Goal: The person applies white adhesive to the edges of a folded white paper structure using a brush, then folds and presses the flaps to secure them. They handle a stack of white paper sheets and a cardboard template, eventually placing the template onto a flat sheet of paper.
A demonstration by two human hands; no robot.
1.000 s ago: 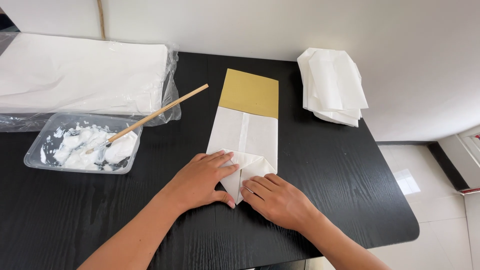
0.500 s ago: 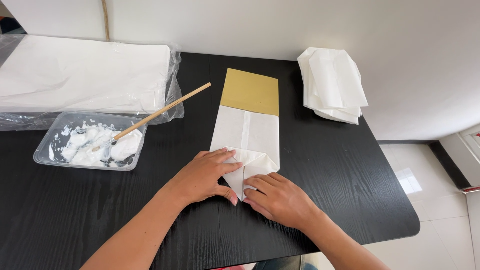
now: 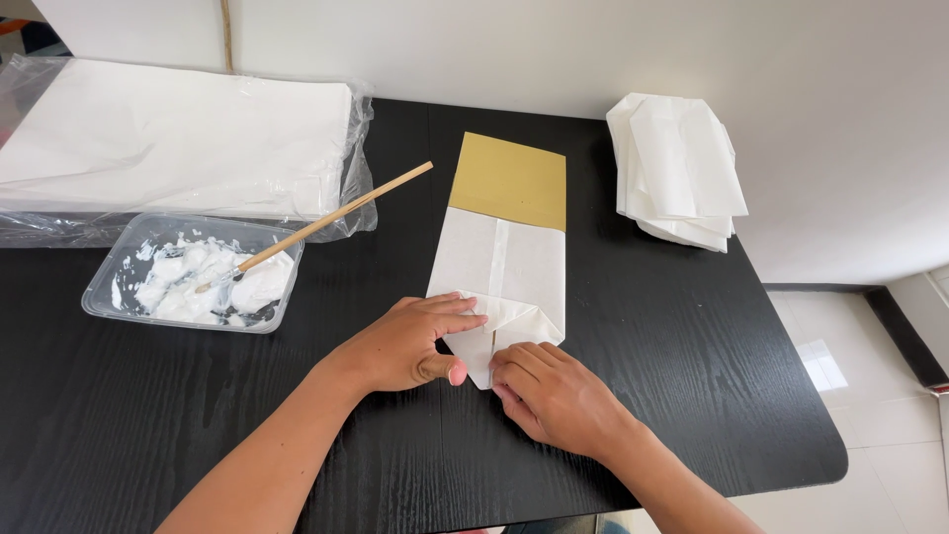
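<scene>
A flat white paper bag (image 3: 504,272) lies lengthwise on the black table (image 3: 692,376), over a gold-coloured card (image 3: 509,180) that sticks out at its far end. The bag's near end is folded into a point. My left hand (image 3: 410,343) presses on the left flap of that fold, fingers flat and thumb tucked under. My right hand (image 3: 552,396) presses its fingertips on the right flap and the near tip. Neither hand lifts the paper.
A clear plastic tray (image 3: 193,272) of white paste sits at the left with a wooden-handled brush (image 3: 321,224) resting in it. Behind it lies a plastic-wrapped stack of white sheets (image 3: 173,138). A pile of finished white bags (image 3: 677,168) sits at the far right.
Both hands have stayed on the folded near end of the bag, shifting only slightly as they press the flaps. The view has drifted a little.
</scene>
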